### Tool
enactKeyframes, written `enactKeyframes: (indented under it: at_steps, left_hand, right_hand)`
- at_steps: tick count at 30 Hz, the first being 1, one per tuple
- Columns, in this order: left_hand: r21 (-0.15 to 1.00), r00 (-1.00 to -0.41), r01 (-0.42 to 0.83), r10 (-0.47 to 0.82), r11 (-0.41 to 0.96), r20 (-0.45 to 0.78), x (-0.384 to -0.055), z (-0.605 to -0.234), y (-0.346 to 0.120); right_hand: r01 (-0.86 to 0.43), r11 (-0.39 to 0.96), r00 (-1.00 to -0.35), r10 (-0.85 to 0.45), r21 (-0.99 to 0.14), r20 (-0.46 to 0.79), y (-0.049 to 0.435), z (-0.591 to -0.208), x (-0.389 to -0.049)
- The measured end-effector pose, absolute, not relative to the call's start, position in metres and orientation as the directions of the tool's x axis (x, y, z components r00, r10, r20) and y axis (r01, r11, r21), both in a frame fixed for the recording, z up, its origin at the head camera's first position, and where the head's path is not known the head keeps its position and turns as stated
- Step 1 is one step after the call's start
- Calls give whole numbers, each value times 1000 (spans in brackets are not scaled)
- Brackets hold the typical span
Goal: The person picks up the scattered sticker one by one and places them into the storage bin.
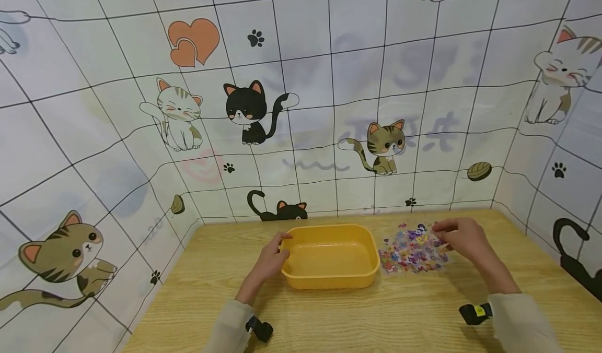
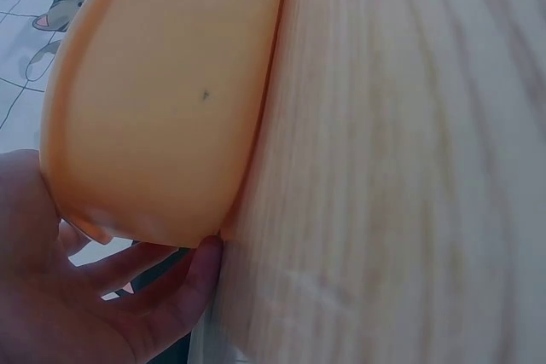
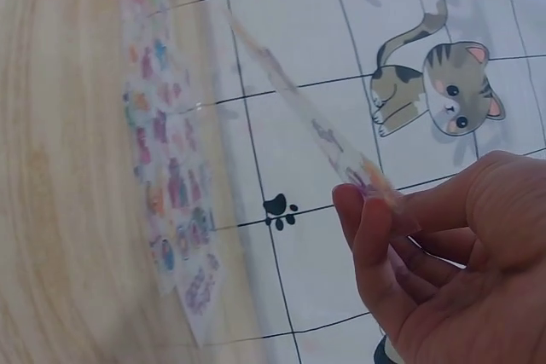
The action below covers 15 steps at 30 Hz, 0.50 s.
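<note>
A yellow plastic basin (image 1: 331,281) stands on the table, and my left hand (image 1: 273,256) grips its left end. In the left wrist view, the thumb side of that hand (image 2: 102,296) is up at the rim while fingertips touch the outer wall of the basin (image 2: 171,108) low down, close to the tabletop. My right hand (image 1: 463,238) is over the right part of the table. Between thumb and fingertips it pinches a thin clear sticker sheet (image 3: 328,138), seen almost edge-on, with small coloured prints. Below lie several more clear sticker sheets (image 1: 409,256), spread right beside the basin.
The wooden table (image 1: 329,316) meets a white backdrop (image 1: 310,123) printed with grid lines and cartoon cats, at the back and both sides. A black wrist camera (image 1: 261,329) sits at the left sleeve, another camera (image 1: 475,314) at the right.
</note>
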<state>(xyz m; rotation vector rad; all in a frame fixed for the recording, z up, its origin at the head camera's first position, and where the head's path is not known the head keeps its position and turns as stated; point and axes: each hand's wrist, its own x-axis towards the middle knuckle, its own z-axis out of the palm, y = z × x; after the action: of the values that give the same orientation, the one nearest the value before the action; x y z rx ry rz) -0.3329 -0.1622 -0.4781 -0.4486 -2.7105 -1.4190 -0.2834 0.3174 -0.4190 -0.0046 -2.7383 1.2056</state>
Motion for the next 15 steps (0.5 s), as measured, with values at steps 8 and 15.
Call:
enactKeyframes:
  at_steps: [8,15]
  left_hand:
    - [793,-955,282,234,540,180,-334,-479,-163]
    - [790,-955,284,232,544,184,-335,-479,-162]
  right_hand:
    - [-115,593,-979,67,-797,192,313,-412,-281]
    - [-169,543,-974,37,-822,225,305,-401,-279]
